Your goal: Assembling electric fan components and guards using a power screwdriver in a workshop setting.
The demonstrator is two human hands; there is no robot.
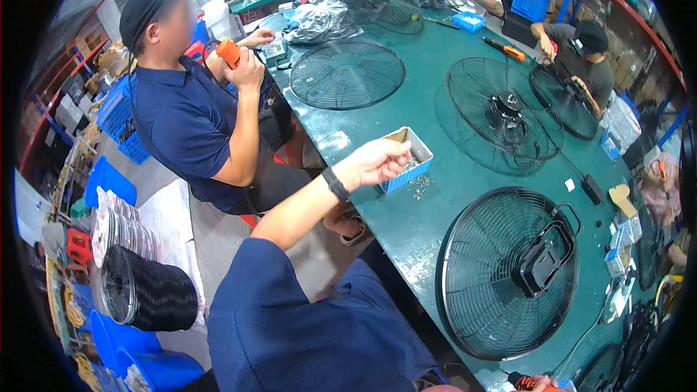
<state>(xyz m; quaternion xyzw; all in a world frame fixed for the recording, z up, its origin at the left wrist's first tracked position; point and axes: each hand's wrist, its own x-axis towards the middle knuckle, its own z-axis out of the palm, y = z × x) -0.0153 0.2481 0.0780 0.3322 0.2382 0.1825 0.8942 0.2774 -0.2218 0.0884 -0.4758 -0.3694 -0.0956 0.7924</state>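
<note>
My left hand (376, 162), a dark band on its wrist, is over the small blue-and-white box (430, 152) of small metal parts. Its fingertips and thumb are pinched together; whatever they hold is too small to make out. A few loose metal pieces (419, 190) lie beside the box. At the lower edge my right hand (539, 383), mostly cut off, is closed around an orange-and-black power screwdriver (520, 380). Between my hands, on the green table (392, 229), lies a round black fan (485, 276), its motor housing (539, 267) and curved handle facing up.
Another fan (506, 107) and a bare wire grille (347, 74) lie farther off. At left sits a co-worker (185, 101) holding an orange tool (228, 51); two more people work at the far side. Black grilles (156, 290) and blue bins (156, 370) stand on the floor.
</note>
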